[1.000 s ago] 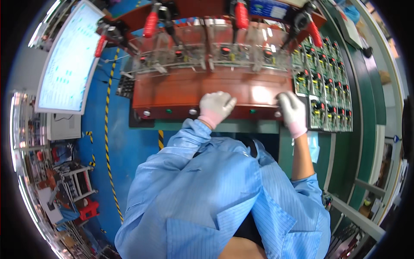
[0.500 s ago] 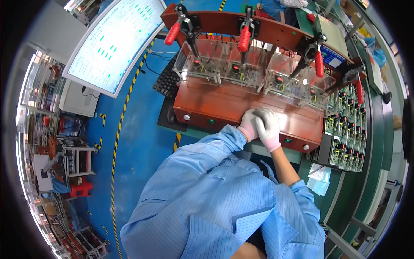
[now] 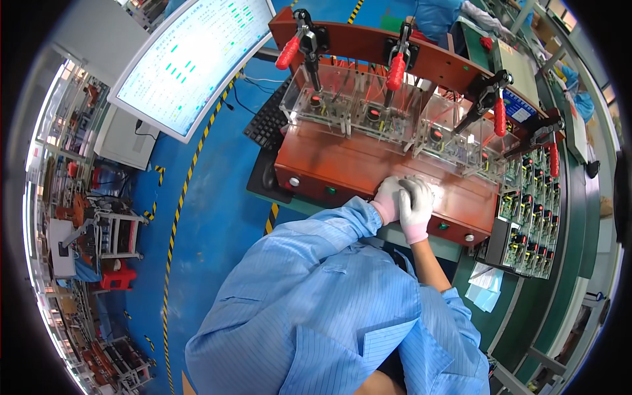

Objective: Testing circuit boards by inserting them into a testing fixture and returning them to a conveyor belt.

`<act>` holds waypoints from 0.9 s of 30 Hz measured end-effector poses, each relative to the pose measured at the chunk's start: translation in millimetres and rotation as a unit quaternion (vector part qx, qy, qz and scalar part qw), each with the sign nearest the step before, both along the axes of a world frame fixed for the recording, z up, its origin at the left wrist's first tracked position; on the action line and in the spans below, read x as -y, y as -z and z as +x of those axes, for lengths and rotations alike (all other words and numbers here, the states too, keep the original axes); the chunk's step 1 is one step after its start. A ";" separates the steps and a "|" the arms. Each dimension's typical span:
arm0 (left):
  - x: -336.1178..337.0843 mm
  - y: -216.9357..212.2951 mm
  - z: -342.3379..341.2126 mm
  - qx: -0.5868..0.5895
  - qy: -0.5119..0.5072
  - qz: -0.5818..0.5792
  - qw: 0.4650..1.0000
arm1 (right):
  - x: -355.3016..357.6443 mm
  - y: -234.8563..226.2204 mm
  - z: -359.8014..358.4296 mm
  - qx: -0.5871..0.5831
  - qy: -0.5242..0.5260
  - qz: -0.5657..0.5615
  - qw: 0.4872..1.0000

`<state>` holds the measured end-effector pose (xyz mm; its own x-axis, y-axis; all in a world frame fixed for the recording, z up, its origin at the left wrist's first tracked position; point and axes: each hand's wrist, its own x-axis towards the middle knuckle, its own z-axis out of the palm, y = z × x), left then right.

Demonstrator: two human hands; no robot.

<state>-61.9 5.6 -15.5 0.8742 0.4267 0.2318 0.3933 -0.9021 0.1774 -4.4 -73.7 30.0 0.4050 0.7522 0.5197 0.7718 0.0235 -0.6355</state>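
My hands are folded together on the front top edge of a reddish-brown test fixture (image 3: 342,155), both in white-grey gloves with pink cuffs. My left hand (image 3: 387,199) is closed, its fingertips tucked in against the other glove and partly hidden. My right hand (image 3: 416,207) lies against it with its fingers bent and pressed together. No object shows in either one. Behind them, clear plastic covers (image 3: 385,122) stand over circuit boards with round black-and-red parts. Toggle clamps with red handles (image 3: 396,71) hang from the fixture's upper beam, their handles pointing down.
A bright monitor (image 3: 187,66) stands at the far left, with a black keyboard (image 3: 266,125) and a mouse (image 3: 268,176) beside the fixture. On the right is a rack of circuit boards (image 3: 530,214). Pale blue papers (image 3: 484,296) lie below it. Striped tape marks the blue floor (image 3: 191,217).
The whole view has shifted slightly, so the fixture and monitor sit a little lower and further right. My hands stay folded at the same place on the fixture.
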 end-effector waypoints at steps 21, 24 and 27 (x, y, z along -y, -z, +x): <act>2.0 -17.2 -6.7 0.059 0.010 -0.032 0.998 | 9.1 -1.6 3.6 -0.030 -0.031 -0.016 0.999; 2.1 -17.4 -6.6 0.047 0.006 -0.024 0.999 | 9.6 -2.0 3.2 -0.032 -0.034 -0.023 0.999; 1.7 -16.5 -5.7 0.045 0.006 -0.017 0.999 | 9.4 -2.2 2.7 -0.031 -0.033 -0.023 0.999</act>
<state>-67.6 3.9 1.0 0.8553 0.4255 0.2957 0.3636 -0.8994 0.2426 -1.7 -83.1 32.2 0.3842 0.8013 0.4587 0.7283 0.0423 -0.6839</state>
